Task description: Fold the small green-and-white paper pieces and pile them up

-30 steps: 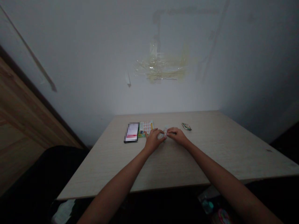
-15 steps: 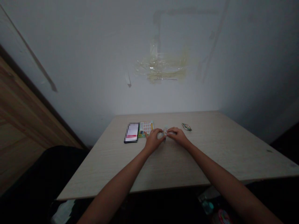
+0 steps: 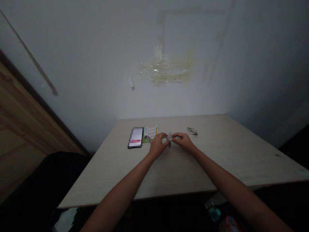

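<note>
A small piece of folded printed paper [image 3: 169, 137], pale with coloured marks, is held upright over the middle of the table. My left hand [image 3: 158, 142] pinches its left side between thumb and fingers. From the right, the thumb and fingertips of my right hand [image 3: 183, 140] are closed on the other side. The fingertips cover part of the paper, so its exact shape cannot be made out. Just beyond my left hand lies a colourful printed sheet [image 3: 151, 131] in green, white and yellow. Past my right hand sits a small pointed folded paper piece [image 3: 192, 130].
A phone [image 3: 135, 138] with a blurred lit screen lies left of the sheet. The pale wooden table [image 3: 116, 167] meets a wall with peeling tape [image 3: 169, 72]. Dark chair-like fabric [image 3: 62, 170] stands at the left, and assorted items [image 3: 214, 212] show below the front edge.
The folded paper has turned or opened slightly between my fingertips, and its face shows a little more. Both hands stay nearly in place.
</note>
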Tool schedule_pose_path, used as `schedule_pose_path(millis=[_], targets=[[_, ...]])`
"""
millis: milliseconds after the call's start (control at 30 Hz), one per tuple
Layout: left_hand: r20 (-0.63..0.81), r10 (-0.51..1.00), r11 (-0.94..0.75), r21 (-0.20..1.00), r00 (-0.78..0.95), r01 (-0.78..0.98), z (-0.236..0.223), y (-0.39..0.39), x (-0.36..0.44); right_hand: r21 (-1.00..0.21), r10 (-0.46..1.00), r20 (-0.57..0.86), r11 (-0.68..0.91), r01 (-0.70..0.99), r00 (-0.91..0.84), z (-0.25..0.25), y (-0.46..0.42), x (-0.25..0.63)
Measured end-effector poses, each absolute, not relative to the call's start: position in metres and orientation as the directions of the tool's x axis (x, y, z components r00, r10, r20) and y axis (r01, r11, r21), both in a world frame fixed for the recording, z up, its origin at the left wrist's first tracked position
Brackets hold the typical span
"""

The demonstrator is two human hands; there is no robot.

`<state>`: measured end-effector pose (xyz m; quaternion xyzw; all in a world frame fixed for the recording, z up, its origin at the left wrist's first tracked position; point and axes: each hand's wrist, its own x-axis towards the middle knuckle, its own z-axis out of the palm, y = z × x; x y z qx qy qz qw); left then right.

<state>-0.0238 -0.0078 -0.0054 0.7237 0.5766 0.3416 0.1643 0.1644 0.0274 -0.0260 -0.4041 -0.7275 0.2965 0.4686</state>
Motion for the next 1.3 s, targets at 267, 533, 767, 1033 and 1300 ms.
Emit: schedule_pose_path(millis=[267, 533, 767, 1033, 1300], targets=[[0.330, 0.938, -0.308, 0.657, 0.104, 0.688, -0.008, -0.005, -0.025, -0.814, 0.868, 0.444, 0.494, 0.305, -0.221, -0.030, 0.031, 0.168], [0.301, 0.933, -0.352, 0.635, 0.200, 0.688, -0.009, -0.003, -0.030, -0.792, 0.859, 0.455, 0.511, 0.334, -0.236, -0.034, 0.034, 0.173], [0.283, 0.922, -0.386, 0.605, 0.265, 0.697, -0.006, 0.000, -0.032, -0.724, 0.821, 0.539, 0.566, 0.394, -0.189, -0.022, 0.029, 0.177], [0.285, 0.905, -0.425, 0.544, 0.317, 0.724, -0.011, 0.002, -0.034, -0.668, 0.781, 0.572, 0.621, 0.410, -0.250, -0.017, 0.025, 0.175], [0.208, 0.909, -0.416, 0.484, 0.360, 0.770, -0.011, 0.003, -0.037, -0.683, 0.834, 0.464, 0.551, 0.479, -0.298, -0.029, 0.032, 0.179]])
